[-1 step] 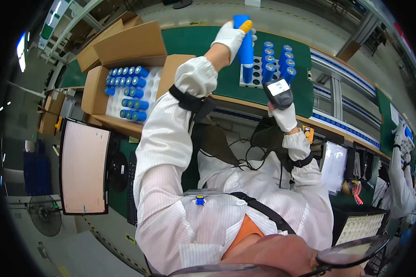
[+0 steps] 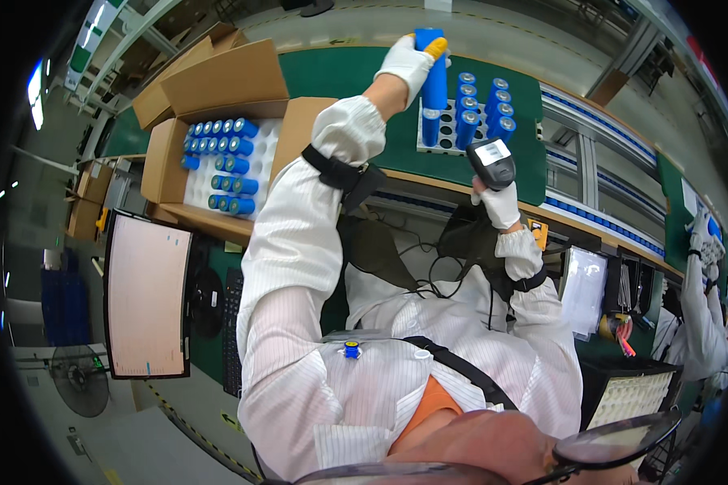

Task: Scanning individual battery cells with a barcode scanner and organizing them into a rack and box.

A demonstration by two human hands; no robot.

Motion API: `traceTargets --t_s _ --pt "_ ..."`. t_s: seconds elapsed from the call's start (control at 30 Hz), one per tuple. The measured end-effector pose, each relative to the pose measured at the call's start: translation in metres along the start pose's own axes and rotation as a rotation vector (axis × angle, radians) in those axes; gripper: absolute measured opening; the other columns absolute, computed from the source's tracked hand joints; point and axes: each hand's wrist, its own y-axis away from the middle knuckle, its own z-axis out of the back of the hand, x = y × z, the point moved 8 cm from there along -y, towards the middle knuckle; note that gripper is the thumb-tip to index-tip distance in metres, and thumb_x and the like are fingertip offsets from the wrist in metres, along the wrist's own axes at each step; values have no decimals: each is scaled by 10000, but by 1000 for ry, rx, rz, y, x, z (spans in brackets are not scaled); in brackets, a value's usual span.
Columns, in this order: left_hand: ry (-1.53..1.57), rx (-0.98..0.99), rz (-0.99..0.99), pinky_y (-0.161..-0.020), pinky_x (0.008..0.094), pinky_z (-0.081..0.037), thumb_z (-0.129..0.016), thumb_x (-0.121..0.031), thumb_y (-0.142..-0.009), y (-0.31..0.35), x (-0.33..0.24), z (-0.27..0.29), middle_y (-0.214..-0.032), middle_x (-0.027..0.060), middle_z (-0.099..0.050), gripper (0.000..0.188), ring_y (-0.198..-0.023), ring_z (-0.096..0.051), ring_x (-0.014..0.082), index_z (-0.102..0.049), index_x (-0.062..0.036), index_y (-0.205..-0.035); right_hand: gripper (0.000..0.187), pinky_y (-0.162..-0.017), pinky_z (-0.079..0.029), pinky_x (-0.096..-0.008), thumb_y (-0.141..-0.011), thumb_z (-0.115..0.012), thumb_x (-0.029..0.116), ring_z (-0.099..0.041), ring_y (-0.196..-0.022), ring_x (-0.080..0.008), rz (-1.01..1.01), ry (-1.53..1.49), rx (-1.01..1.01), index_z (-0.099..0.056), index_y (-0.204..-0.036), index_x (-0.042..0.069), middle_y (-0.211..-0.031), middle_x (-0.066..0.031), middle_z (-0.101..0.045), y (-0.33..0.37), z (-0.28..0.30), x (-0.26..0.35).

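Observation:
My left hand (image 2: 403, 63), in a white glove with a yellow fingertip, is raised over the green bench and grips a tall blue cylindrical cell (image 2: 433, 81) upright. Its lower end sits at the left column of a white tray (image 2: 423, 146) that holds several more blue cells (image 2: 479, 109). My right hand (image 2: 501, 207), also in a white glove, holds a dark handheld scanner (image 2: 491, 162) by its grip. The scanner's head sits just below the tray, at the bench's near edge.
An open cardboard box (image 2: 163, 149) with several blue cells lying in a white insert stands on the green bench (image 2: 336, 77) to the left. A monitor (image 2: 148, 295) and keyboard (image 2: 233, 323) sit lower left. Another person's white sleeve (image 2: 700, 311) is at the far right.

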Motion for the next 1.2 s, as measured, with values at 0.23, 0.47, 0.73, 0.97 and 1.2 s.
traceTargets --t_s 0.23,0.47,0.73,0.97,1.2 --pt "-588 -123 -59 -843 326 -507 -733 -231 -847 -50 45 -19 -1097 128 -663 510 -961 -633 227 -540 -4 -1261 235 -482 -431 -289 -833 -614 25 -532 -516 -166 -116 -425 -152 -567 -1058 -24 -661 -67 -538 -1 40 -45" --pt "-606 5 -88 -817 278 -505 -757 -129 -811 -94 86 -20 -1079 112 -669 459 -942 -632 198 -588 -21 -1223 257 -517 -436 -265 -830 -624 13 -554 -527 -139 -160 -282 -58 -600 -1077 -52 -669 -39 -577 -1 25 -48" --pt "-888 -15 5 -853 317 -512 -800 -189 -753 -130 136 -2 -1102 154 -672 550 -966 -656 267 -602 -54 -1249 266 -514 -433 -268 -835 -626 10 -551 -533 -139 -154 -297 -50 -594 -1092 -54 -693 -46 -583 -2 22 -52" --pt "-1040 14 135 -939 358 -484 -844 -307 -698 -133 171 0 -1204 132 -634 554 -1111 -590 314 -658 -114 -1183 263 -522 -435 -266 -827 -632 6 -553 -544 -141 -195 -270 -49 -597 -1082 -50 -703 -45 -586 -6 25 -53" --pt "-1139 -10 74 -964 383 -473 -851 -328 -675 -137 165 -1 -1210 158 -623 581 -1110 -585 343 -663 -92 -1172 263 -517 -434 -268 -824 -637 8 -552 -539 -142 -209 -313 -80 -597 -1079 -43 -702 -52 -585 -6 26 -55"
